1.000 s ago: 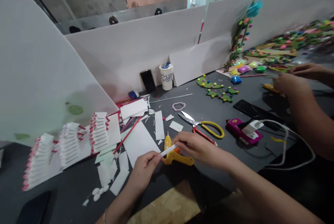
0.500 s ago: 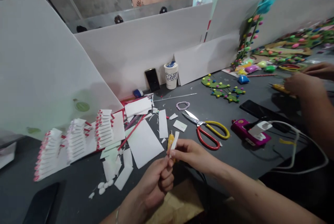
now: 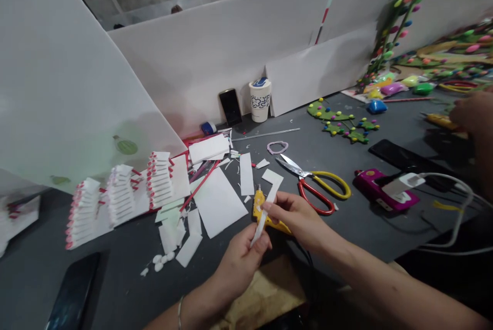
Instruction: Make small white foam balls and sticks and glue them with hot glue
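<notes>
A narrow white paper strip (image 3: 260,226) slants between my two hands. My left hand (image 3: 243,257) pinches its lower end between thumb and fingers. Higher up, my right hand (image 3: 295,215) grips the same strip with thumb and forefinger. A yellow glue gun (image 3: 258,200) lies on the table just behind the strip, its nozzle pointing away; my hands partly hide its body. Scissors with one red and one yellow handle (image 3: 318,182) rest open to the right of my right hand. Left of the glue gun lies a large white paper sheet (image 3: 219,201).
Rows of small white pieces with red tips (image 3: 158,178) stand at left, near a dark phone (image 3: 73,291). A paper cup (image 3: 260,101) and another phone (image 3: 230,107) are against the partition. At right are a magenta power strip (image 3: 385,191) with white cable and a co-worker's hand (image 3: 472,114).
My left hand has turned and the strip now shows longer between both hands. More of the glue gun is visible. The view has shifted, so the table items appear farther right.
</notes>
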Available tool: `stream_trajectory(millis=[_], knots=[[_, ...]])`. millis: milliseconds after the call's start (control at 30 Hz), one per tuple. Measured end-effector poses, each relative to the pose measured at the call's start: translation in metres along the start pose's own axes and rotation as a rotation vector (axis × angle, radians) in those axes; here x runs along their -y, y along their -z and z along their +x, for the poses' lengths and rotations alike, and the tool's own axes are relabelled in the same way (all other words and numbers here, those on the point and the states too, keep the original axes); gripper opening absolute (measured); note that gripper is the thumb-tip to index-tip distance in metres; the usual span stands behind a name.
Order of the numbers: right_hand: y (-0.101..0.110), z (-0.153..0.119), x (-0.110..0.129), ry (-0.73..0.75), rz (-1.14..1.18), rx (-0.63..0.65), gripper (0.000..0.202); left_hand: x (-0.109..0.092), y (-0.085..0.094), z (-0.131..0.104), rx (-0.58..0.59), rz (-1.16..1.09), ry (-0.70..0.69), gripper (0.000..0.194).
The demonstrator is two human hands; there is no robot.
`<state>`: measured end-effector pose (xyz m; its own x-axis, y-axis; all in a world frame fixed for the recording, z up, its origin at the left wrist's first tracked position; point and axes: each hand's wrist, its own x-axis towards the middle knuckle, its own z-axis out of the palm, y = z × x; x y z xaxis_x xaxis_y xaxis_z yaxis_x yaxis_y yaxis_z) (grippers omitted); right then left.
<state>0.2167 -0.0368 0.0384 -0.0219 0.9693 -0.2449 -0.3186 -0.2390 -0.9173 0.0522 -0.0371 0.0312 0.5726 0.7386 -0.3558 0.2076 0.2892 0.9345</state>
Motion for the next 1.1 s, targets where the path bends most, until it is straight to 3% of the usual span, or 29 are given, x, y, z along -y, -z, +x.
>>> stream_trajectory(millis=[100, 267, 333, 567, 1100], knots=[[0.002, -0.001, -0.002, 0.002, 0.026, 0.038, 0.037, 0.002, -0.001, 0.001, 0.041, -0.094, 0.037, 0.051], [0.003, -0.004, -0.006, -0.068, 0.028, 0.327, 0.034, -0.001, -0.002, -0.001, 0.049, -0.18, 0.01, 0.051], [0.002, -0.005, -0.008, -0.067, 0.018, 0.356, 0.032, -0.003, -0.002, -0.001, 0.054, -0.183, 0.023, 0.052], [0.006, -0.003, -0.007, -0.013, -0.056, 0.177, 0.033, -0.004, 0.002, 0.002, 0.017, -0.268, 0.027, 0.051], [0.009, -0.002, -0.008, 0.015, -0.067, 0.094, 0.036, -0.006, 0.012, 0.006, -0.024, -0.115, 0.103, 0.04]])
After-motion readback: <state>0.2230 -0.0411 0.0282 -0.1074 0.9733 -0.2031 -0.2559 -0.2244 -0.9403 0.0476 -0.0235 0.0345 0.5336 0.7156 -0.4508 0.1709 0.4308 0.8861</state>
